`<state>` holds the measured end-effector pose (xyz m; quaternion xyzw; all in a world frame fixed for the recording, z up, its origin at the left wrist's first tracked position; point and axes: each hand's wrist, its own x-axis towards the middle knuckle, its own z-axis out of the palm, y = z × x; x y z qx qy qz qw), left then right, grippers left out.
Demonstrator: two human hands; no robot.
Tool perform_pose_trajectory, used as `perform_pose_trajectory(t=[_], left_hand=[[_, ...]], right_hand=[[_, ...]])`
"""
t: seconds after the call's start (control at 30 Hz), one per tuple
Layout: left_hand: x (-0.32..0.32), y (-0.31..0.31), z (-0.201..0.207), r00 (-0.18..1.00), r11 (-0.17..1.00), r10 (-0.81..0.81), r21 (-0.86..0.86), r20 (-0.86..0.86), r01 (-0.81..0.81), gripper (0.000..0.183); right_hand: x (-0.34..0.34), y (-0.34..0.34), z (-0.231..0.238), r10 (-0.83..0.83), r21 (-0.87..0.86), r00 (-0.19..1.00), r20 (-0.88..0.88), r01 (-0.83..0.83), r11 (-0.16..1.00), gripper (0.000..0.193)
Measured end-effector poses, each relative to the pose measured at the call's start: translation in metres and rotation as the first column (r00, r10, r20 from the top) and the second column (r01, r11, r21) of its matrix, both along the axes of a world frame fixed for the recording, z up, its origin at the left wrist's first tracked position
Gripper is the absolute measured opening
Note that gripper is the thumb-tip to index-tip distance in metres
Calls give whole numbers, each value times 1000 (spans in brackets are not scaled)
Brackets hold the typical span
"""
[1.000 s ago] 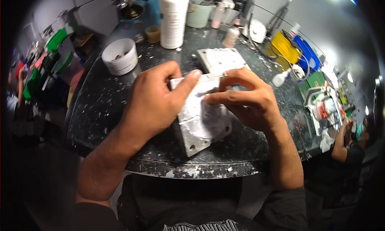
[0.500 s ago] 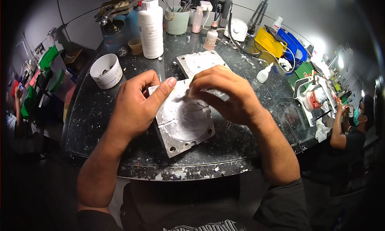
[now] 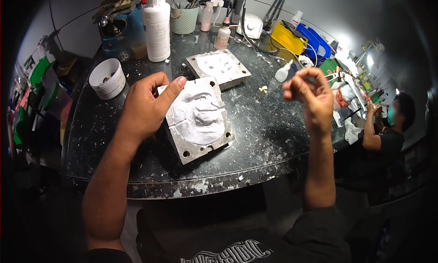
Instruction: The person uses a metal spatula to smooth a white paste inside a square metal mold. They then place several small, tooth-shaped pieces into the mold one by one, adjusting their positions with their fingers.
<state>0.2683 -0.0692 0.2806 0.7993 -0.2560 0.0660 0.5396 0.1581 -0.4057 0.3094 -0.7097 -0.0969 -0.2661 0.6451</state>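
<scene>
A metal mould half (image 3: 199, 121) filled with white plaster is tilted up in front of me, and a curved ridge stands out from its plaster. My left hand (image 3: 153, 101) grips its upper left edge, thumb on top and fingers behind. Raised over the right side of the table, my right hand (image 3: 310, 96) touches nothing there. Its fingers are curled with the tips drawn together; whether they pinch something small is not visible. Just behind lies another plaster-filled metal mould half (image 3: 218, 66), with hollows in its plaster. Between it and my right hand are small cream-coloured pieces (image 3: 263, 89).
A white tub (image 3: 107, 80) of small pieces stands left, near a tall white bottle (image 3: 156, 32). Behind are a tool basket (image 3: 185, 20), a pink-capped bottle (image 3: 222, 36) and a cable. Yellow (image 3: 288, 38) and blue bins stand right; a co-worker (image 3: 392, 126) sits beyond.
My right hand has moved off the mould half toward the right and up, uncovering its plaster and the cream pieces. My left hand keeps its grip. The whole view has shifted slightly.
</scene>
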Motion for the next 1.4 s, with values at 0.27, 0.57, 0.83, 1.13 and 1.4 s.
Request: perform_pose_trajectory(t=[0.27,0.57,0.83,1.13,1.4], left_hand=[[4,-1,-2,999,999,-48,-9,19,48,50],[20,10,-3,936,947,-313,-129,-162,294,40],[16,4,-6,933,931,-332,-207,-138,300,37],[17,3,-6,947,941,-313,-153,-64,301,38],[20,6,-9,947,943,-319,-105,-24,315,42]], right_hand=[[-57,-19,-44,-154,37,924,-351,177,983,11],[-59,-28,-47,3,-50,871,-492,-31,998,12],[-65,-26,-47,-3,115,881,-472,65,991,17],[-66,-20,-43,38,150,865,-500,44,988,22],[-71,-2,-45,195,164,849,-492,-129,978,24]])
